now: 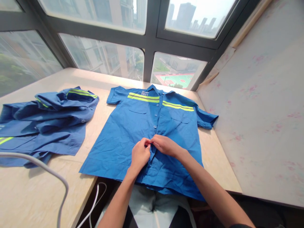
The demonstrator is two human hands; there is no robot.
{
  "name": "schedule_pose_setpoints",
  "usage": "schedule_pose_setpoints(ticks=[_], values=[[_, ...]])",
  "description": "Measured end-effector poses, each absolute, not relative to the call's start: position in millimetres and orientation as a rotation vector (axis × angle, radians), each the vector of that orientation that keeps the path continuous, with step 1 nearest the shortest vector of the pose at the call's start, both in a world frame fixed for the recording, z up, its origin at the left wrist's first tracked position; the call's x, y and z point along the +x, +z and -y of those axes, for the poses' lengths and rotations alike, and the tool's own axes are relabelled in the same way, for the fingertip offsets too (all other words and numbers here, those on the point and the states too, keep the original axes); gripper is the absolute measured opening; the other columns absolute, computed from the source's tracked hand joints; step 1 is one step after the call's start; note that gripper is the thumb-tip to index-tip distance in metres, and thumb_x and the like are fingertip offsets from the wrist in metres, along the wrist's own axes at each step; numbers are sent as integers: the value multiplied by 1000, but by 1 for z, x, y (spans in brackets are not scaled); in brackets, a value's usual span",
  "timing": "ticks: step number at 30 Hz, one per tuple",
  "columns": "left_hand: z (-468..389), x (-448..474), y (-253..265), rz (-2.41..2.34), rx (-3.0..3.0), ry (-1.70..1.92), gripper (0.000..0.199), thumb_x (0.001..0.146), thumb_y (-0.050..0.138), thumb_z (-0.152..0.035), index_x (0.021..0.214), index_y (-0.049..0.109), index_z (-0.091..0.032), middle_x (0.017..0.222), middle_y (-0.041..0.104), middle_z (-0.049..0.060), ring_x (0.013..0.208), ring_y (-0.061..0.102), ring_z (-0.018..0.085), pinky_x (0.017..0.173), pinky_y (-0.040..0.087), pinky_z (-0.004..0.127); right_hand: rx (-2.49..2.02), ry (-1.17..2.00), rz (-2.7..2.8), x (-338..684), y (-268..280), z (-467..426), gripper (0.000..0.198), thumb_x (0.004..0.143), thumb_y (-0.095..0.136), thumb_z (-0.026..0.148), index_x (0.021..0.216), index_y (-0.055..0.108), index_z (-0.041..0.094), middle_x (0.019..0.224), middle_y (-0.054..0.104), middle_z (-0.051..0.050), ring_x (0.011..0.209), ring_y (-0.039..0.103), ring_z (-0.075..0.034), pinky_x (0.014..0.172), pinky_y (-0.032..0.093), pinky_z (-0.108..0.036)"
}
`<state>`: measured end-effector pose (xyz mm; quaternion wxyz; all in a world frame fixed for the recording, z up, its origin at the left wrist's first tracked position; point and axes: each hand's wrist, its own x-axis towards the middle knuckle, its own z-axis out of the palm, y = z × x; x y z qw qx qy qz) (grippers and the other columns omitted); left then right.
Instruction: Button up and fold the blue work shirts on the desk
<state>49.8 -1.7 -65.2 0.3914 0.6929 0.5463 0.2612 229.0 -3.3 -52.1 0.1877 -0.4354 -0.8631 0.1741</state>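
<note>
On the table by the window, a blue work shirt lay flat, front up, its hem overhanging the near edge. Both hands met at its placket: left hand and right hand pinched the fabric, apparently fastening a lower button; the next move calls for precise fingertip alignment.

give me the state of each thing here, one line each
blue shirt: spread flat, front up, hem over the table edge
left hand: pinching the shirt placket
right hand: pinching the placket, touching the left
pile of blue shirts: crumpled, unfolded
white cable: slack, draped over the table
windows: shut
</note>
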Motion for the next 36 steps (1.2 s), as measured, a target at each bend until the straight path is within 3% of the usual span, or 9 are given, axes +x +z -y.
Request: schedule_pose_setpoints(ticks=[19,25,36], values=[[3,51,-67,-1391,1724,685,15,84,57,-11,93,63,-23,92,71,1,87,65,16,77,47,27,-1158,549,2177,233,-77,12,28,83,56,5,104,68,19,90,61,-5,85,59,-17,75,51,-28],[1,51,-67,-1390,1654,699,14,81,58,-12,90,63,-21,87,71,0,78,63,15,73,46,26,-1179,328,2189,236,-88,17,18,96,53,19,101,70,22,89,61,-7,82,60,-18,73,51,-29],[-5,51,-73,-1270,1457,816,11,77,59,-16,87,64,-18,80,69,0,67,59,13,65,45,24,-1145,116,2160,238,-93,19,34,102,40,20,116,71,28,87,58,-4,75,52,-14,66,47,-25]])
